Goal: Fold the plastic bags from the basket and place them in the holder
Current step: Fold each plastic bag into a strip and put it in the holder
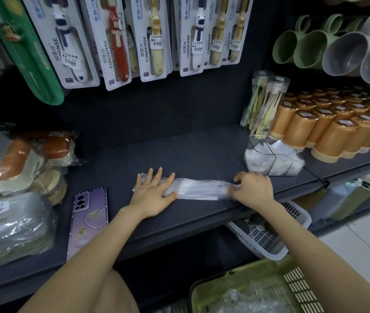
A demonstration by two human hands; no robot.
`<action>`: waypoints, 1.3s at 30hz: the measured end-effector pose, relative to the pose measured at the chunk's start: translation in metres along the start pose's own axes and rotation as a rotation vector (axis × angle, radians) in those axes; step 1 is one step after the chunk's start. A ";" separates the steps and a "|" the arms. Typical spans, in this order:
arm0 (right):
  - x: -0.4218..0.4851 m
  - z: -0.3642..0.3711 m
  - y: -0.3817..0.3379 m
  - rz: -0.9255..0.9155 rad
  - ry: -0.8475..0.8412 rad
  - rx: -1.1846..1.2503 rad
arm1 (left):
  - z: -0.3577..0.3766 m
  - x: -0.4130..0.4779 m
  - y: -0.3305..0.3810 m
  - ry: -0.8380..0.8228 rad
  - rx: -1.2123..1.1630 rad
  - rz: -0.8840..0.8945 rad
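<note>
Shelf (179, 154) of dark board is being taken up along its front edge by the work. Below its front right corner, a green basket (297, 288) is being seen with crumpled clear bags (247, 299) lying inside it. A white basket (263, 240) is being kept just under the shelf edge. Toward the right end of the shelf, a clear holder (254, 141) is being seen with folded white bags (276, 162) packed inside. Near the front left corner, a purple phone (89, 218) is being left face down.

Between phone and holder, close to the front edge, a plastic bag (200, 188) is being kept flat as a long narrow strip running left to right. Its left end is being pressed down by the left hand (151, 194), palm down, the fingers being held straight and spread on top of the plastic. Its right end is being covered by the right hand (255, 189), just in front of the holder. The fingers there are being held bent over the strip, but whether the plastic is being pinched is being hidden by blur and cannot be told.
</note>
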State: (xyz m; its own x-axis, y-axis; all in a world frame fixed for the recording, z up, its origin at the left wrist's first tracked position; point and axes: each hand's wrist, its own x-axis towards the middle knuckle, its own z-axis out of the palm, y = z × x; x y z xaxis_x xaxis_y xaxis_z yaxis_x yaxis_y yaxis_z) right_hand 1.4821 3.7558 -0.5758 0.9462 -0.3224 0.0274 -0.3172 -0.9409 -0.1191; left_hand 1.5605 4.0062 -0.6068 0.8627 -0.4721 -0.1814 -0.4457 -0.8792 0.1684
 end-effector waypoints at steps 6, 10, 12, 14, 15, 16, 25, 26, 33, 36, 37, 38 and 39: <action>-0.042 -0.014 0.002 0.133 -0.188 0.395 | -0.007 -0.004 0.011 0.442 -0.010 0.132; -0.067 -0.016 -0.002 0.279 -0.239 0.877 | 0.014 -0.041 0.056 0.557 -0.300 0.424; -0.075 -0.021 -0.005 0.342 -0.336 1.038 | 0.027 -0.054 0.072 0.429 -0.315 0.504; -0.079 -0.029 -0.008 0.386 -0.415 1.136 | 0.036 -0.057 0.080 0.432 -0.265 0.523; -0.079 -0.032 -0.010 0.400 -0.448 1.171 | 0.038 -0.055 0.082 0.463 -0.267 0.511; -0.079 -0.036 -0.011 0.406 -0.476 1.197 | 0.038 -0.054 0.084 0.490 -0.294 0.485; -0.047 -0.065 -0.021 0.305 -0.398 1.474 | 0.002 -0.036 0.081 0.288 -1.169 -0.091; -0.043 -0.061 -0.026 0.273 -0.381 1.385 | 0.000 -0.034 0.078 0.234 -1.257 -0.128; -0.030 -0.015 -0.060 0.218 -0.380 1.156 | -0.006 -0.031 0.066 0.100 -1.509 -0.162; -0.029 -0.006 -0.062 0.217 -0.293 1.190 | -0.007 -0.034 0.063 0.072 -1.560 -0.159; -0.030 -0.005 -0.062 0.206 -0.265 1.204 | -0.009 -0.036 0.062 0.061 -1.578 -0.150; -0.030 -0.004 -0.063 0.186 -0.239 1.210 | -0.009 -0.037 0.061 0.047 -1.590 -0.144; -0.031 -0.003 -0.064 0.158 -0.216 1.211 | -0.009 -0.037 0.060 0.032 -1.603 -0.145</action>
State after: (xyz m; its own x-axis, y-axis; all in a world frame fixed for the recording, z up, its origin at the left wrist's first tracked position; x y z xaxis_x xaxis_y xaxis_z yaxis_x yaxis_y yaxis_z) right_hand 1.4731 3.8252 -0.5658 0.9307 -0.2916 -0.2207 -0.2735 -0.1543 -0.9494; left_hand 1.5039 3.9716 -0.5811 0.8869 -0.3755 -0.2693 0.3153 0.0658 0.9467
